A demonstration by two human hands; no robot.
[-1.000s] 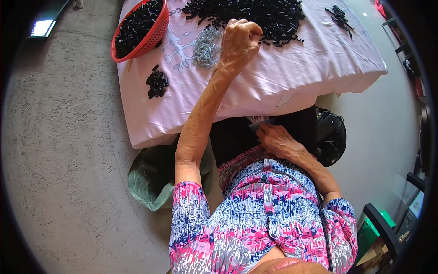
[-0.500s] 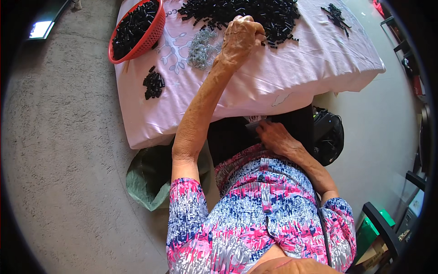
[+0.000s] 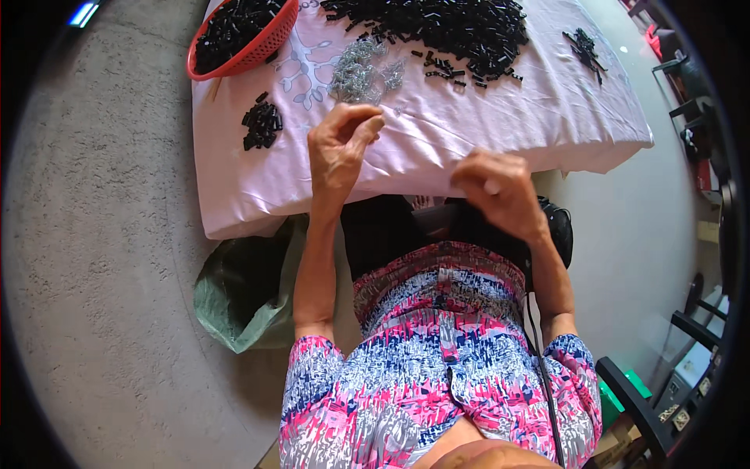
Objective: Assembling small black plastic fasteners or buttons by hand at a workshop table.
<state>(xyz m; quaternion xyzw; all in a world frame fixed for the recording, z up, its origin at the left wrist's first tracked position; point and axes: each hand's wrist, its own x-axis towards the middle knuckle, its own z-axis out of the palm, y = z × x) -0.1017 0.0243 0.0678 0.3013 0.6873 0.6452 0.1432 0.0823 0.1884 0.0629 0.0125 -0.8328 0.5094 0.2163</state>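
Note:
My left hand (image 3: 338,148) is raised over the near part of the pink-covered table (image 3: 414,160), thumb and fingertips pinched together. Whatever it pinches is too small to make out. Just beyond it lies a tangled heap of small silvery metal pieces (image 3: 355,74). To the right, my right hand (image 3: 500,187) hovers at the table's front edge above my lap, fingers curled in and blurred by motion; any thing inside them is hidden. A large pile of short black pieces (image 3: 469,35) covers the far middle, with several loose ones at its near side.
A red basket (image 3: 269,48) full of black pieces stands at the far left. Small black heaps lie at the left (image 3: 262,123) and far right (image 3: 584,51). Below the table's left corner, a green sack (image 3: 226,313) gapes. A dark bag (image 3: 558,234) sits beyond my right forearm.
My left hand has drawn back from the black pile toward me, passing to the near side of the silvery heap. My right hand has risen from my lap to the table edge.

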